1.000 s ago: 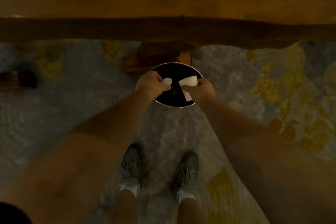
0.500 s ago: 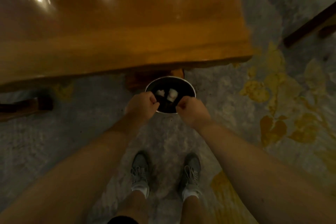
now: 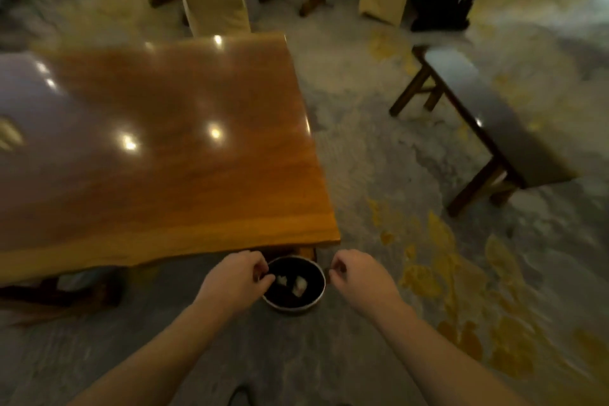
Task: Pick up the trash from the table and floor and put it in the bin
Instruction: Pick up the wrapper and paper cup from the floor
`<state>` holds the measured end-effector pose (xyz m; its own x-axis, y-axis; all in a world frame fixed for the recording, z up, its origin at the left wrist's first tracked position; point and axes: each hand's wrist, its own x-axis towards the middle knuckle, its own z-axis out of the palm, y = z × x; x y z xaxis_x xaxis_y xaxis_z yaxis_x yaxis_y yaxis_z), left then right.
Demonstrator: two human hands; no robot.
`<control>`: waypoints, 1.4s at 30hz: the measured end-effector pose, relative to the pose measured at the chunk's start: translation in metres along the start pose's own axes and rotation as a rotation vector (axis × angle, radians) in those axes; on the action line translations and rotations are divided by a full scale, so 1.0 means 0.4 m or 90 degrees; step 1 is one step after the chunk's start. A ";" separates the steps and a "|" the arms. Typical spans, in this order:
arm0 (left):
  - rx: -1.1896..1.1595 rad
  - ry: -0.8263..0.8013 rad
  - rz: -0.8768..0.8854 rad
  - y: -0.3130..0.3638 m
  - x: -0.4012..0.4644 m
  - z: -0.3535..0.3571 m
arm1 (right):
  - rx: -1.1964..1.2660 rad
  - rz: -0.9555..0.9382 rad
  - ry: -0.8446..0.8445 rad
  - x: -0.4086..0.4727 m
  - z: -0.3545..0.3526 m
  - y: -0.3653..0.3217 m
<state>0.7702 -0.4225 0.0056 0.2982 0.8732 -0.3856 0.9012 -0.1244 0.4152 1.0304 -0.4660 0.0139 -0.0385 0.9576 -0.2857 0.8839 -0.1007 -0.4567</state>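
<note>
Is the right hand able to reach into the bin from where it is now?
Probably yes. The right hand hovers beside the bin, whose top is open, with nothing between them.

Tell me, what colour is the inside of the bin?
Black inside the bin, with a pale metallic rim; the head view shows it, the only view.

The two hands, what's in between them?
In the head view, the round bin sits between the left hand and right hand, with white trash scraps inside.

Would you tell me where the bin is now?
The bin stands on the floor by the table's near right corner, between both hands.
</note>
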 end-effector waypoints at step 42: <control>-0.051 0.200 -0.132 0.539 1.446 -0.651 | -0.147 -0.226 0.027 1.488 -0.988 0.326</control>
<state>1.0549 0.1783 0.0867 -0.0105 0.9792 -0.2026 0.9010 0.0971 0.4228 1.3070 0.1976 0.1171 -0.3438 0.9329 -0.1074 0.9007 0.2952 -0.3188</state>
